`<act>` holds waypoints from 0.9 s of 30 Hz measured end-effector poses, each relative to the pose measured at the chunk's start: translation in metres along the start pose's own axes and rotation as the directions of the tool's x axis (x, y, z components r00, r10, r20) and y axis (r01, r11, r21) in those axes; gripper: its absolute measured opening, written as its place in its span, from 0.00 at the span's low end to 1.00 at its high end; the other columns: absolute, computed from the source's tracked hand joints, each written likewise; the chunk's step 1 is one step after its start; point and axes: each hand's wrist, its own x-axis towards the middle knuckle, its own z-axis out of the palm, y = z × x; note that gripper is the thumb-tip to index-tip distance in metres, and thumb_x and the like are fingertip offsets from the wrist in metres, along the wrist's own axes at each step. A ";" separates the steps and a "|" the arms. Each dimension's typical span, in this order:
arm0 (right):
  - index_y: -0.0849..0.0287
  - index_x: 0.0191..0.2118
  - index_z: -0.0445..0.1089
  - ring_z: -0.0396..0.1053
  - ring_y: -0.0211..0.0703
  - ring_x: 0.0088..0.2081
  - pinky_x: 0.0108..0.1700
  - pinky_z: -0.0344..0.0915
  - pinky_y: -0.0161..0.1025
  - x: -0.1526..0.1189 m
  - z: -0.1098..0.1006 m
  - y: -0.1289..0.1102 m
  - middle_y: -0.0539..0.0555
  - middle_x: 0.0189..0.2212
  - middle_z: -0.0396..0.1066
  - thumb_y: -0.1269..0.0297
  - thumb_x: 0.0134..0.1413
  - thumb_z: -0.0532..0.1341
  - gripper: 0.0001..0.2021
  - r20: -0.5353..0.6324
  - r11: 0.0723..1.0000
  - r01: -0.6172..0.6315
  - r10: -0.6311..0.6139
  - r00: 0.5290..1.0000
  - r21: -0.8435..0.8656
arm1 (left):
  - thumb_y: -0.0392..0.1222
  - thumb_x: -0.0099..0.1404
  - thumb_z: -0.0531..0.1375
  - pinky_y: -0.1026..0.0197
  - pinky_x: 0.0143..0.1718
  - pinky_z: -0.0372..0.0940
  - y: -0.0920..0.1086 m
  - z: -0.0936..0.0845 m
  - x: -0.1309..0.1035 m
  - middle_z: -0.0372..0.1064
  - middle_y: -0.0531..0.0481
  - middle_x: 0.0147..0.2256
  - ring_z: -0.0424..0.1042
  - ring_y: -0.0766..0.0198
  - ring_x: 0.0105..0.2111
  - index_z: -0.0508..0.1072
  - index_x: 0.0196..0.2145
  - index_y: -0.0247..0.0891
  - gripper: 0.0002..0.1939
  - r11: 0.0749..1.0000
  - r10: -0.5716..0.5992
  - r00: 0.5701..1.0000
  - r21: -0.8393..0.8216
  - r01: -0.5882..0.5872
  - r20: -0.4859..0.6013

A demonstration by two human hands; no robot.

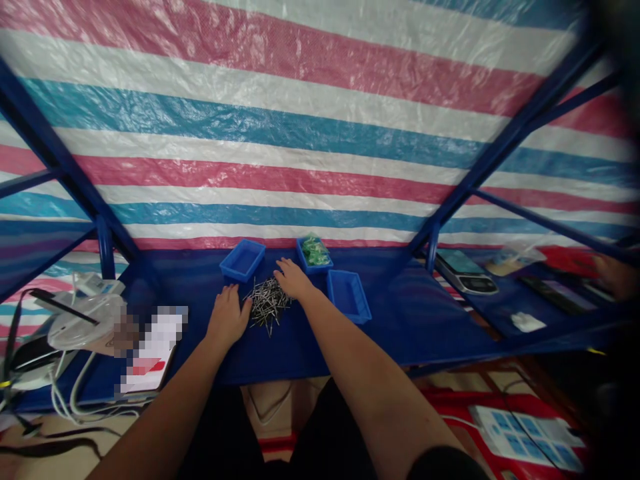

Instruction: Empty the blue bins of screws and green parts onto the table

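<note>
A loose pile of thin, shiny metal pins (270, 300), like nails or screws, lies on the blue tabletop (300, 353); their exact kind is too small to tell. My left hand (227, 317) rests at the pile's left side, fingers stretched and thumb toward the metal. On the other side, my right hand (294, 279) touches the pile's upper right edge with fingers extended. Neither hand visibly grips anything. Behind the left hand stands a bare blue tray (243, 261). A second blue tray (314, 269) contains green plastic packets (315, 251). Another blue tray (349, 297) sits beside my right forearm.
A phone (153, 353), partly pixelated, and a lidded plastic cup (90, 323) are at left among white cables (80, 380). Blue metal frame bars flank the table before a striped sheet (300, 147). At right are a digital scale (467, 272) and another person's hand (617, 275).
</note>
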 end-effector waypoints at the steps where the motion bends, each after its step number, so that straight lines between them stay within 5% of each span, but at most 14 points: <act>1: 0.64 0.61 0.70 0.59 0.54 0.67 0.68 0.54 0.54 0.006 0.004 0.002 0.64 0.64 0.64 0.62 0.67 0.56 0.21 0.040 1.000 0.000 0.000 0.999 -0.001 | 0.51 0.67 0.59 0.32 0.66 0.49 0.004 0.004 -0.004 0.66 0.26 0.60 0.59 0.37 0.66 0.68 0.58 0.33 0.27 1.000 0.019 1.000 -0.017 -0.018 0.011; 7: 0.60 0.54 0.76 0.66 0.45 0.63 0.66 0.59 0.44 0.004 0.011 0.008 0.57 0.57 0.73 0.63 0.68 0.55 0.17 0.134 0.991 0.126 -0.131 0.982 0.046 | 0.53 0.68 0.59 0.38 0.67 0.52 0.019 0.009 -0.009 0.64 0.33 0.63 0.59 0.43 0.66 0.67 0.61 0.38 0.28 0.980 0.133 0.988 -0.161 -0.120 0.077; 17: 0.62 0.58 0.73 0.65 0.46 0.63 0.67 0.57 0.43 -0.034 0.012 0.002 0.59 0.58 0.72 0.62 0.70 0.52 0.19 0.114 0.979 0.189 -0.197 0.974 0.080 | 0.56 0.70 0.55 0.45 0.68 0.53 0.029 0.004 0.026 0.59 0.35 0.67 0.56 0.48 0.68 0.64 0.65 0.33 0.33 0.958 0.251 0.916 0.055 -0.281 0.312; 27: 0.62 0.61 0.69 0.64 0.49 0.64 0.69 0.55 0.49 -0.065 0.013 -0.009 0.62 0.59 0.70 0.60 0.71 0.51 0.20 0.078 0.981 0.176 -0.182 0.980 0.083 | 0.56 0.70 0.55 0.44 0.68 0.53 0.031 0.010 0.023 0.62 0.34 0.65 0.60 0.47 0.66 0.64 0.64 0.33 0.33 0.928 0.282 0.887 0.133 -0.349 0.365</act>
